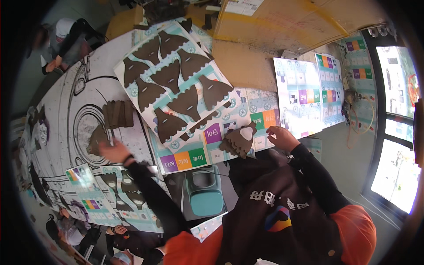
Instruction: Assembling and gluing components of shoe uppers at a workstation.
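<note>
My left hand (115, 151), somewhat blurred, reaches over the table at the left with its fingers apart. Beside its fingertips lies a brown scallop-edged cut-out piece (97, 139), and just beyond that a row of overlapping brown strips (118, 114). My right hand (283, 138) hovers at the table's near edge, fingers loosely bent and apart, with nothing visible in them. To its left sits a small pile of brown scalloped pieces (236, 143), the top one showing a pale oval patch. Large sheets (152, 70) of brown dress-shaped pieces lie stacked farther off.
A big cardboard box (287, 26) stands at the back. Printed sheets (298, 92) lie at the right. More sheets with brown pieces (119, 187) lie lower left. A teal-seated stool (206, 201) is below the table edge. Other people (66, 39) are at the left.
</note>
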`<state>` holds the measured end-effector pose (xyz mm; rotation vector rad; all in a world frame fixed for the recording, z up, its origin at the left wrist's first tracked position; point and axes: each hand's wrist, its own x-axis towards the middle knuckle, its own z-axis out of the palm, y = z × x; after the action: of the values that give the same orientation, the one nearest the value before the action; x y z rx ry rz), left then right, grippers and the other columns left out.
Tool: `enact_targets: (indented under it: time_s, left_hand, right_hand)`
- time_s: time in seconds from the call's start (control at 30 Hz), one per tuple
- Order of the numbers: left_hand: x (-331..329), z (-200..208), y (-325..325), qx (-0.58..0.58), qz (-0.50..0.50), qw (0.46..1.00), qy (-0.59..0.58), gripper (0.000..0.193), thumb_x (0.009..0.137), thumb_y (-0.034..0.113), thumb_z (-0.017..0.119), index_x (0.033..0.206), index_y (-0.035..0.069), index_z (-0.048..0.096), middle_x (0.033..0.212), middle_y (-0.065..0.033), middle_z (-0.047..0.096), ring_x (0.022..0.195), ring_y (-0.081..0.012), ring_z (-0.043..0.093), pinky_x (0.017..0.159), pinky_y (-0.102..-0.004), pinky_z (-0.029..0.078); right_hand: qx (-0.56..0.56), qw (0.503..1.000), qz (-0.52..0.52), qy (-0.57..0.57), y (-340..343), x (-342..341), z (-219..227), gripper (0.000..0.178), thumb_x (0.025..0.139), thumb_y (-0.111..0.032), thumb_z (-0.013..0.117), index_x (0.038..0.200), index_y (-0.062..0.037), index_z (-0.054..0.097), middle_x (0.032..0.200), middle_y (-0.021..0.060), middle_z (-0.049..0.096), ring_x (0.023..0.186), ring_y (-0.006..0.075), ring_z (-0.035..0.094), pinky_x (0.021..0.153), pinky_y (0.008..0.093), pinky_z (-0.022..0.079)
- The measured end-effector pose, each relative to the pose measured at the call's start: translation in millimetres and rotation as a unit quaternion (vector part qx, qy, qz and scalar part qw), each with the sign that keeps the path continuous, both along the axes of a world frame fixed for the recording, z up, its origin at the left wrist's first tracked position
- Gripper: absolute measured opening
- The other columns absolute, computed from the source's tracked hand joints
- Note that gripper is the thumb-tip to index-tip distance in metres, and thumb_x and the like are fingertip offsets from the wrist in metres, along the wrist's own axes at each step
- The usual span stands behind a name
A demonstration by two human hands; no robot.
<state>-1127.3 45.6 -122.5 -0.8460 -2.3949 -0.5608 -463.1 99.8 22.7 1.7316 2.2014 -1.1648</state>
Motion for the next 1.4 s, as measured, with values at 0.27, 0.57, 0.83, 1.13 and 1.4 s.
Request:
enact_targets:
  time_s: [0.27,0.57,0.83,1.13,1.4]
  left_hand:
    - [264,47,-73,-0.038,0.048,0.911,-0.409,0.057,0.084,0.034,0.079,0.119,-0.007,0.059,0.116,-0.0214,0.063,0.108,-0.0373,0.062,0.097,-0.0462,0.050]
    - [351,80,-24,0.447,0.078,0.304,-0.837,0.022,0.093,0.009,0.061,0.106,-0.009,0.057,0.109,-0.0181,0.064,0.106,-0.0314,0.064,0.097,-0.0449,0.057]
    - [353,70,4,0.456,0.265,0.301,-0.794,0.021,0.090,0.016,0.059,0.100,-0.003,0.061,0.098,-0.0121,0.066,0.095,-0.0260,0.066,0.092,-0.0421,0.057]
    - [346,58,-6,0.451,0.206,0.287,-0.820,0.023,0.093,0.026,0.062,0.099,0.004,0.064,0.094,-0.0063,0.067,0.089,-0.0198,0.065,0.076,-0.0309,0.056]
    - [352,61,-2,0.462,0.034,0.323,-0.825,0.023,0.097,0.024,0.065,0.103,0.002,0.063,0.095,-0.0089,0.070,0.083,-0.0212,0.069,0.078,-0.0346,0.061]
  right_hand:
    - [0.027,0.998,0.006,0.061,-7,53,56,0.021,0.087,-0.015,0.066,0.104,-0.0018,0.067,0.094,0.0150,0.072,0.093,0.0343,0.069,0.084,0.0435,0.054]
    - [0.047,0.994,-0.054,0.084,-29,124,75,0.020,0.087,-0.015,0.068,0.100,0.0003,0.067,0.090,0.0161,0.072,0.087,0.0336,0.071,0.079,0.0413,0.056]
    - [0.046,0.991,-0.116,0.051,-54,167,80,0.025,0.089,-0.019,0.067,0.107,-0.0005,0.069,0.090,0.0164,0.073,0.085,0.0327,0.071,0.079,0.0403,0.056]
    - [0.053,0.991,-0.114,0.038,-57,173,78,0.026,0.090,-0.022,0.067,0.106,-0.0017,0.069,0.091,0.0167,0.074,0.086,0.0326,0.072,0.079,0.0404,0.056]
    - [0.039,0.992,-0.118,0.021,-60,171,77,0.026,0.090,-0.022,0.067,0.107,-0.0022,0.069,0.091,0.0164,0.073,0.088,0.0326,0.071,0.080,0.0404,0.056]
